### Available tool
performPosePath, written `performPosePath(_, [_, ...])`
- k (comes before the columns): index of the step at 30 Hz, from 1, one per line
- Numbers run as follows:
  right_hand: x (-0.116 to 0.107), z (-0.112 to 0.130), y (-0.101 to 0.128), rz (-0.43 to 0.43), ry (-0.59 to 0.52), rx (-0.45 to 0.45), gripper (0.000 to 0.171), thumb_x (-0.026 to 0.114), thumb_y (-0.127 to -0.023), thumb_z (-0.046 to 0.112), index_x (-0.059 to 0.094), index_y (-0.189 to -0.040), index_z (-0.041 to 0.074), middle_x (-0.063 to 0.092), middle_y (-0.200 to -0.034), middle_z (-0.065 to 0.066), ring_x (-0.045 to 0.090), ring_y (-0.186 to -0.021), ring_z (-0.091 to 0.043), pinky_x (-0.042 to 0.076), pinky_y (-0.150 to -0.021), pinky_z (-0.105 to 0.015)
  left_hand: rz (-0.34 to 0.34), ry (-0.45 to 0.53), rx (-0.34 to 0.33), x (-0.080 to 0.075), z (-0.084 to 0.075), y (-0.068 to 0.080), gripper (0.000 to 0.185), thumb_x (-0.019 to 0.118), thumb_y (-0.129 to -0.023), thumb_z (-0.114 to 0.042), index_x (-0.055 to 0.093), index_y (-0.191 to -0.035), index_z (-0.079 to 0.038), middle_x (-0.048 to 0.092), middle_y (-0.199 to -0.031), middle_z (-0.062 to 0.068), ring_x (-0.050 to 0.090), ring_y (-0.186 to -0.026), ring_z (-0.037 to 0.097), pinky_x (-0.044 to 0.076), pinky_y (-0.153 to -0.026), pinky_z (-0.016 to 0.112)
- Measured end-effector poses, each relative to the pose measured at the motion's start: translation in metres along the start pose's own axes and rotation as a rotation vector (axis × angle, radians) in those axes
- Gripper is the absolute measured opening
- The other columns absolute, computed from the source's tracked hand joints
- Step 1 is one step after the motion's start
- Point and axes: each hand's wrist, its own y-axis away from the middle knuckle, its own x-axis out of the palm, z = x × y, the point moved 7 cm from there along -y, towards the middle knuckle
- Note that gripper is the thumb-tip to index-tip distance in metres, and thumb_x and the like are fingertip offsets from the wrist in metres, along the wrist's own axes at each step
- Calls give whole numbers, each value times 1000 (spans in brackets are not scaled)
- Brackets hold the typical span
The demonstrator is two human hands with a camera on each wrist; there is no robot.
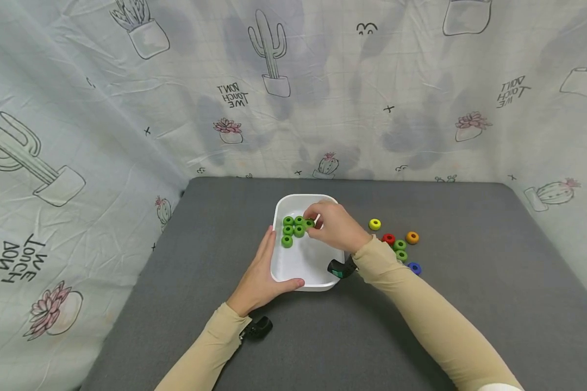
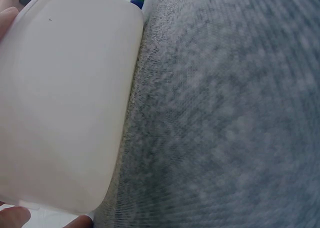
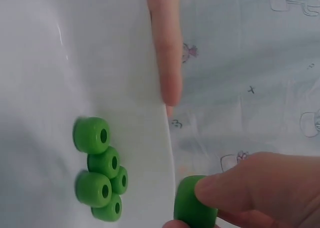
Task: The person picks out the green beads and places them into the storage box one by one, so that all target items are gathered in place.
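In the head view a white tray lies on the grey table. Several green beads with round holes stand grouped in its far left part. My right hand reaches over the tray and pinches another green bead between thumb and fingers, beside that group. My left hand steadies the tray: straight fingers lie along its left wall and the thumb rests at the near rim. From the left wrist the tray's outer wall fills much of the picture, with fingertips at its edges.
Right of the tray lie loose beads: a yellow one, a red one, an orange one, two green ones and a blue one, partly behind the right forearm. A printed curtain hangs behind the table.
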Motion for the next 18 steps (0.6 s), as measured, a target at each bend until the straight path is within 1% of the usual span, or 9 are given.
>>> performPosePath(3, [6,1,-5,22,13,-4,23,77,-89,4,75,-112,3,71,-104,-9,67,-84,-18,58,-77,-32,0,-2,4,0,0,0,133,86,-75,-65,3,-169,-20,1,-177,-3,19,-160,24,33,-119,61])
performPosePath(6, [11,1,-10,38,27,-2,22,77,-88,3,75,-110,2,71,-101,-9,68,-83,-18,57,-78,-33,-2,-6,10,0,0,1,133,86,-75,-64,4,-169,-18,1,-177,-4,18,-160,24,33,-119,60])
performPosePath(9, [17,1,-15,53,45,4,21,78,-88,4,75,-109,2,71,-102,-10,69,-83,-19,58,-79,-33,-6,-9,15,0,0,1,133,86,-75,-63,4,-169,-18,1,-177,-4,18,-160,24,32,-121,58])
performPosePath(15, [28,-1,-21,93,83,34,20,78,-89,6,75,-108,2,72,-103,-12,66,-91,-22,55,-86,-38,-16,-4,35,-1,-1,0,132,87,-75,-61,5,-169,-17,2,-177,0,18,-160,24,30,-122,57])
performPosePath(18, [34,-3,-24,113,90,60,19,78,-89,6,75,-108,2,72,-102,-12,64,-93,-23,54,-88,-41,-14,-2,31,-1,-1,0,132,87,-75,-61,5,-169,-17,2,-177,-3,17,-160,24,30,-122,57])
